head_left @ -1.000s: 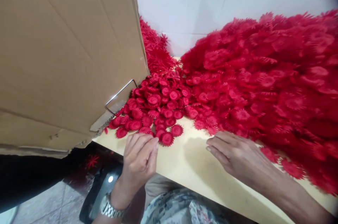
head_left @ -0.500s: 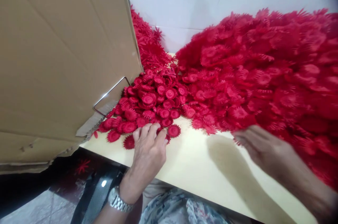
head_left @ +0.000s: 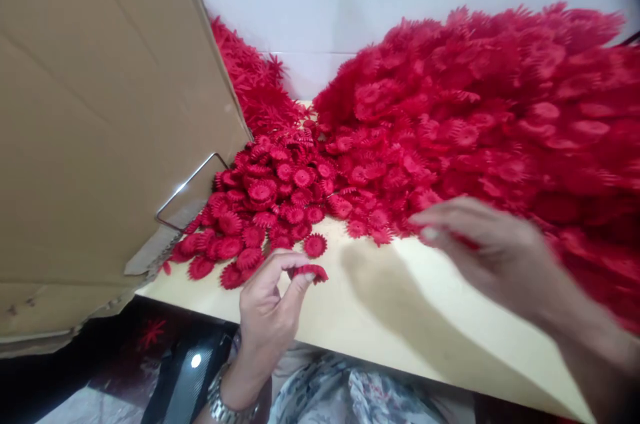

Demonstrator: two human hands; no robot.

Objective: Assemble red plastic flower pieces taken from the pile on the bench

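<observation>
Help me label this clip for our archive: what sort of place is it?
Probably a small workshop or home piecework bench. A huge heap of identical red plastic flower pieces covers a pale table against a white wall, a large cardboard box stands beside it, and the left hand pinches one flower piece.

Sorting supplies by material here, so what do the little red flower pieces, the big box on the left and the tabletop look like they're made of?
The red flower pieces look like moulded plastic: uniform colour, stiff toothed edges, slight sheen. The left hand pinches one piece. The box is brown corrugated cardboard, matte, with a frayed edge. The tabletop looks like smooth pale laminate or painted wood; which one cannot be told.
</observation>
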